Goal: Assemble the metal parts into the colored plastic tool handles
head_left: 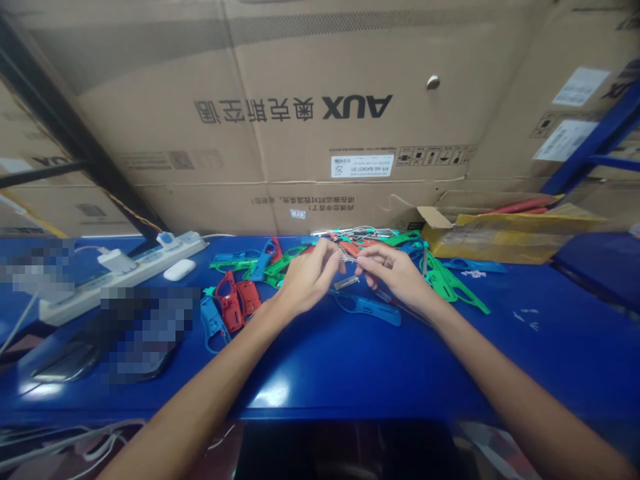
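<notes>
My left hand point(314, 272) and my right hand point(395, 272) are close together above the far middle of the table, both with fingers pinched. Thin pale wire point(349, 258) runs between the fingertips; its exact ends are hidden. Just below the fingers is a small grey metal piece point(346, 283), and I cannot tell if it is held or lying down. Under my right hand lies a blue plastic handle piece point(369, 308) with a loop at one end. Behind the hands is a heap of wires and thin metal parts point(370, 233).
Green handle pieces point(453, 283) lie to the right; red point(230, 303) and blue ones point(213, 323) lie left. A yellow-taped carton point(500, 237) stands back right. On the left are a power strip point(145, 270) and white case point(179, 269). A large cardboard box point(300, 60) walls the back.
</notes>
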A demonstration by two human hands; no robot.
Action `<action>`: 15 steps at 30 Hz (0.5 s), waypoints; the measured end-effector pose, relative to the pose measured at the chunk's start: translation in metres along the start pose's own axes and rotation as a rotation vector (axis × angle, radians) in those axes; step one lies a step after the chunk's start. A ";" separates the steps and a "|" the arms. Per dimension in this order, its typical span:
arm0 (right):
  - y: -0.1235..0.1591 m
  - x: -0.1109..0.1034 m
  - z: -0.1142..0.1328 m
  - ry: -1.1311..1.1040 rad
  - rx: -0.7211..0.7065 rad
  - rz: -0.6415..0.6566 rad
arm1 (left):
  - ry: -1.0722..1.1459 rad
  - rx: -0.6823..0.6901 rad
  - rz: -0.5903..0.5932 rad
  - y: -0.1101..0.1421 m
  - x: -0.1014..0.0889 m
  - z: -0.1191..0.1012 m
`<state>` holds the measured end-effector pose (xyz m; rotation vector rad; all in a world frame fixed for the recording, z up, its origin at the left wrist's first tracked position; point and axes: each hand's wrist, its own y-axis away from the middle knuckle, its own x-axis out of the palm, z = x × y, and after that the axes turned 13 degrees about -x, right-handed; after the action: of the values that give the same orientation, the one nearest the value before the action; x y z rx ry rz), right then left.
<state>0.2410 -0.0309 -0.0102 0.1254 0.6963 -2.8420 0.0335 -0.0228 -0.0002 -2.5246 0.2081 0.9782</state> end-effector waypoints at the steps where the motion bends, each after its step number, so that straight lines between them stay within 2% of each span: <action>1: 0.000 0.000 0.000 -0.001 0.002 0.000 | 0.018 -0.014 0.007 0.000 0.001 0.000; 7: 0.000 0.000 -0.001 -0.015 0.014 -0.001 | 0.157 -0.030 0.069 0.001 0.005 0.004; 12: 0.001 0.001 0.001 -0.010 -0.005 -0.041 | 0.034 0.022 0.023 0.000 0.007 0.005; 15: 0.001 0.002 0.004 0.000 -0.003 -0.031 | -0.065 -0.010 -0.026 -0.001 0.006 0.001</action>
<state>0.2396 -0.0340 -0.0075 0.1159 0.7091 -2.8697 0.0373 -0.0217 -0.0042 -2.4934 0.1515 1.0519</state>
